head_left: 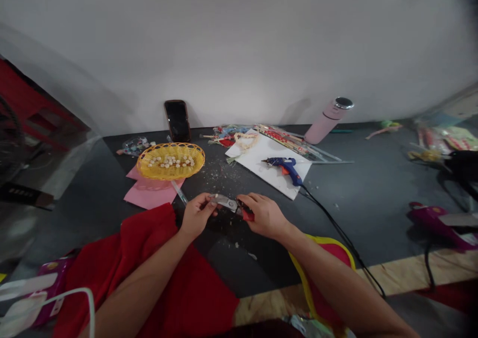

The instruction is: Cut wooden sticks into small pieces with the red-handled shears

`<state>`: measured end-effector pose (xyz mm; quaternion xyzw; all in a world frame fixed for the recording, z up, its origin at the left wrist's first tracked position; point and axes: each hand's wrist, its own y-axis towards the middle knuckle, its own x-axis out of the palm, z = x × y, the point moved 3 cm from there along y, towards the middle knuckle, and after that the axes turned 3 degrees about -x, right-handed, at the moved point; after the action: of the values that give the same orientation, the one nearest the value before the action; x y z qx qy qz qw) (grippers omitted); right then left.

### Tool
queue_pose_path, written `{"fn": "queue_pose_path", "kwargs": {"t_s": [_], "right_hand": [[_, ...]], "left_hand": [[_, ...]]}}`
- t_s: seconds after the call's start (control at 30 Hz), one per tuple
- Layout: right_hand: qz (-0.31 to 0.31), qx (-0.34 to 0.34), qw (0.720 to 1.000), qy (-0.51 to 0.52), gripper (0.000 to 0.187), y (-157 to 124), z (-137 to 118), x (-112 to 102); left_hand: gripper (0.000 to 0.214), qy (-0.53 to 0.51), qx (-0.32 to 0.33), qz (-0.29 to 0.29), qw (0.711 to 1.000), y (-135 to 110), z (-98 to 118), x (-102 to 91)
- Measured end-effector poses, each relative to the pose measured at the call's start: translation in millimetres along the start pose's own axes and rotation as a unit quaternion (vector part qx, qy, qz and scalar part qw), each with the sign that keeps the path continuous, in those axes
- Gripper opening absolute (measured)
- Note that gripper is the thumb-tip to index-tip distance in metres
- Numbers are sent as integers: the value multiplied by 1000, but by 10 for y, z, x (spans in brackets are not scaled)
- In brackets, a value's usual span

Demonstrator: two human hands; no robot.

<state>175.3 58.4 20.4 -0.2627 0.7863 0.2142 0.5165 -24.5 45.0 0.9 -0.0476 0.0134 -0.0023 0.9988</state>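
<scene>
In my right hand [265,216] is a cutting tool that looks like red-handled shears [227,203], with flat silver blades and a round pivot. The blades point left, and their tip reaches the fingers of my left hand [197,213]. Those fingers are pinched together at the tip, where a small pale piece [215,196] shows. What exactly they grip is partly hidden. Beyond my left hand stands a yellow woven basket [201,166] holding several small white pieces. A blue glue gun [287,167] lies on a white board [257,166] past my right hand.
Against the wall lean a phone [178,120] and a pink flask [327,121]. Wrapped sticks [284,138] lie behind the board. Pink paper [149,196] sits under the basket; red cloth [149,263] covers the near left. A black cord [336,223] crosses the right side.
</scene>
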Motion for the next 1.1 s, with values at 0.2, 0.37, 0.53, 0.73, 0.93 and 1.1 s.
{"fn": "queue_pose_path", "kwargs": {"t_s": [0.2, 0.37, 0.53, 0.73, 0.93, 1.1], "right_hand": [[4, 7, 1000, 1, 50, -7, -14, 9], [24, 6, 1000, -5, 47, -6, -19, 29], [17, -2, 1000, -27, 51, 10, -7, -4], [4, -5, 1000, -23, 52, 11, 22, -18], [-5, -4, 1000, -14, 48, 3, 4, -11], [-9, 0, 1000, -12, 48, -5, -11, 3]], "left_hand": [[15, -28, 2, -3, 1000, -7, 12, 19], [17, -36, -5, 22, 999, 10, -11, 2], [19, 2, -17, 30, 999, 20, -19, -17], [18, -5, -16, 15, 1000, 23, 3, 0], [15, 3, -10, 11, 1000, 9, 9, 4], [13, -2, -5, 9, 1000, -2, 17, 7]]}}
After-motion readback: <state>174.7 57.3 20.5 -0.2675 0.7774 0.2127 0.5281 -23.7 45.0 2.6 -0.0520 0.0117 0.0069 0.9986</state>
